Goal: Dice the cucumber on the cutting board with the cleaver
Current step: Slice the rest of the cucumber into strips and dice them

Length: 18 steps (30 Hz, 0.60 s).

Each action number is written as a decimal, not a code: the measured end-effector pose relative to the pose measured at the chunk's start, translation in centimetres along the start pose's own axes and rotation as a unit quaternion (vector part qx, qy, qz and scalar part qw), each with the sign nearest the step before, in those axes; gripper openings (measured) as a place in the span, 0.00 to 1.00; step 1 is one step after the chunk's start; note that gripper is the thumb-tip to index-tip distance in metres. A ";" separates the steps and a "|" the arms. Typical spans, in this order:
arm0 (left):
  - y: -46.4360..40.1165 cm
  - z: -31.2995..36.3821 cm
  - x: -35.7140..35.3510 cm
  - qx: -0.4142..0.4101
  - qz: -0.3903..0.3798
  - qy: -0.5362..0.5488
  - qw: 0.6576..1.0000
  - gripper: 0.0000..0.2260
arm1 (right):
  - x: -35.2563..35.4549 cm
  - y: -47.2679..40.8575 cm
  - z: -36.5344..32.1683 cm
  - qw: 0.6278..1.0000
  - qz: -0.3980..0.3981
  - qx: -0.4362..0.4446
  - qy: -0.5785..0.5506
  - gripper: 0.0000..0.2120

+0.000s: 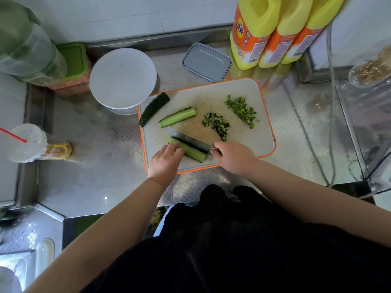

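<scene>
A white cutting board with an orange rim (260,115) lies on the steel counter. My right hand (234,157) grips the cleaver (190,138) by its handle, and the blade runs lengthwise along a cucumber piece (191,152) near the board's front edge. My left hand (166,160) holds that piece at its left end, fingers curled on it. A split cucumber strip (177,117) lies mid-board, and a dark whole-skinned piece (154,108) lies at the back left corner. Two heaps of diced cucumber (218,123) (241,108) sit to the right.
A white lidded tub (122,78) stands just left of the board, a grey lidded box (206,62) behind it. Three yellow bottles (270,32) stand at the back right. A plastic cup with a red straw (27,142) lies at the left. Cables hang at the right.
</scene>
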<state>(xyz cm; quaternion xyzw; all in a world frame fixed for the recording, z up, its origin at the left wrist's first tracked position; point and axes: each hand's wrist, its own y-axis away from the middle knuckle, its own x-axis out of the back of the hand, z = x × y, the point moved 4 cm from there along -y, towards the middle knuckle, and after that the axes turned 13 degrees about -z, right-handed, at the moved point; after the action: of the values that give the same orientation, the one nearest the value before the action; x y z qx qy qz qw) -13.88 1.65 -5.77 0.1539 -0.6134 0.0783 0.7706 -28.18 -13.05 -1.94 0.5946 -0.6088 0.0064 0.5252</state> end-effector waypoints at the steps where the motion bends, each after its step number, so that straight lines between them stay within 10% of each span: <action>1: -0.1 -0.1 -0.1 -0.004 0.004 0.000 1.000 0.16 | -0.3 0.2 -0.1 1.000 0.004 -0.007 -0.002 0.13; 18: -0.5 1.7 -0.9 -0.066 0.051 0.038 0.996 0.13 | -2.0 0.4 -1.0 0.998 -0.015 -0.065 0.018 0.11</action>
<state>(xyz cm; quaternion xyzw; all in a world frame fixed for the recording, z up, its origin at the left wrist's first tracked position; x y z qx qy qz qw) -15.51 0.71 -6.39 0.0683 -0.5942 0.0828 0.7971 -28.37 -10.91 -2.52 0.5678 -0.5893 -0.0303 0.5739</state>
